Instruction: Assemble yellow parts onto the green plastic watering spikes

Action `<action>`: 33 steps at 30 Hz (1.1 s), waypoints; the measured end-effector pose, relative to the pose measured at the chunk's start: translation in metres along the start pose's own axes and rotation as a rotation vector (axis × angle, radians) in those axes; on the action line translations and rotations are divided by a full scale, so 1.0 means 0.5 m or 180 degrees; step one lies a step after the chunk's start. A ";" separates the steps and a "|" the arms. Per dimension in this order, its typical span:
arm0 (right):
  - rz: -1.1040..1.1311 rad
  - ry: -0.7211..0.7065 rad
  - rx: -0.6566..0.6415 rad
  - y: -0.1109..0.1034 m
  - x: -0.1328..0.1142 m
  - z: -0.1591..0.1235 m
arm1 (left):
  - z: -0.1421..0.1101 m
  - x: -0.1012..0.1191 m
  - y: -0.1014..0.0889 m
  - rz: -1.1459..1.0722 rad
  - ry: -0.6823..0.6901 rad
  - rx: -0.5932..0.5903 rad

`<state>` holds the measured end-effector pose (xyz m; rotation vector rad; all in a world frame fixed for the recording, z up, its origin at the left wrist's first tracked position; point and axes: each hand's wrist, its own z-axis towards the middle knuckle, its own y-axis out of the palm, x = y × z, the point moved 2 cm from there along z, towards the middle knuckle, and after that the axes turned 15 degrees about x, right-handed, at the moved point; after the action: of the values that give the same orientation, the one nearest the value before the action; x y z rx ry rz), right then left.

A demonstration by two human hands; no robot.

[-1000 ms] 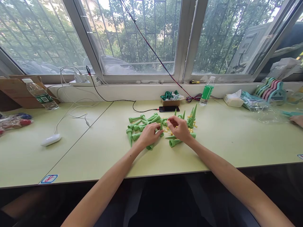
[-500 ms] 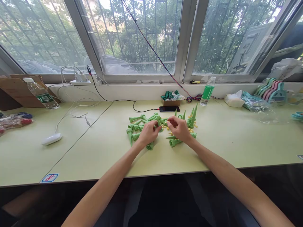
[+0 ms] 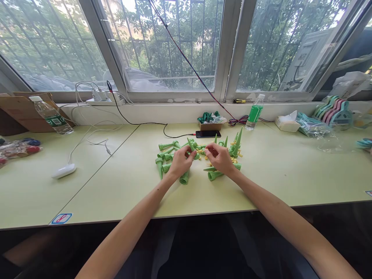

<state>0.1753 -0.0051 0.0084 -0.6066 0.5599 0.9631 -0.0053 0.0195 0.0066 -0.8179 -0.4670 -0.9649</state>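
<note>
I see two bare hands at work over a pale yellow-green table (image 3: 130,186). The left hand (image 3: 181,162) has its thumb and fingers closed around a green cone (image 3: 190,144). The cone is in front of the person, leaning, with its point up and its wide end toward the right hand (image 3: 221,158). The right hand is near it, with its thumb and finger bent close together. I cannot tell if they pinch anything.

More green cones (image 3: 159,167) lie beside the left hand. Some tall cones (image 3: 238,141) stand on the far side of the right hand, with little yellow bits (image 3: 234,160) by them. Behind the cones are a black phone (image 3: 208,134) and a small brown box (image 3: 209,126). A bottle (image 3: 255,112) with a green label stands to their right.
</note>
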 end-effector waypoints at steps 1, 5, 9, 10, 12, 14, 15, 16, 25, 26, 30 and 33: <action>-0.0016 0.0009 0.0032 -0.001 0.000 0.000 | 0.000 0.000 0.000 0.0015 -0.0034 0.0010; -0.0082 0.0011 0.0098 -0.003 0.000 0.002 | 0.001 0.001 -0.002 0.0044 -0.0152 0.0003; -0.0060 0.0013 -0.0046 -0.002 0.000 0.001 | -0.001 0.005 -0.002 -0.0138 -0.0130 -0.0054; -0.0052 0.0002 -0.0102 -0.001 0.000 0.000 | -0.002 0.006 -0.002 -0.0186 -0.0108 -0.0064; -0.0047 -0.0035 -0.0201 0.001 0.000 0.000 | -0.003 0.008 -0.002 -0.0221 -0.0077 -0.0077; -0.0046 -0.0058 -0.0260 0.002 0.000 -0.001 | -0.003 0.010 -0.002 -0.0210 -0.0069 -0.0073; -0.0039 -0.0060 -0.0277 0.003 0.001 -0.001 | -0.003 0.011 -0.002 -0.0210 -0.0069 -0.0073; -0.0032 -0.0057 -0.0287 0.003 0.001 -0.001 | -0.003 0.012 -0.003 -0.0216 -0.0069 -0.0075; 0.0012 -0.0033 -0.0327 0.004 0.006 -0.002 | -0.003 0.015 -0.003 -0.0233 -0.0101 -0.0097; 0.0018 -0.0028 -0.0325 0.004 0.005 -0.003 | -0.003 0.016 -0.003 -0.0236 -0.0103 -0.0099; 0.0002 -0.0017 -0.0232 0.002 0.002 -0.002 | -0.002 0.014 -0.003 -0.0247 -0.0084 -0.0075; 0.0009 0.0025 -0.0144 0.001 0.001 -0.002 | -0.001 0.013 -0.003 -0.0239 -0.0070 -0.0060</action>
<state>0.1749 -0.0054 0.0075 -0.6505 0.5472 0.9786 -0.0033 0.0152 0.0111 -0.8335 -0.5113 -1.0317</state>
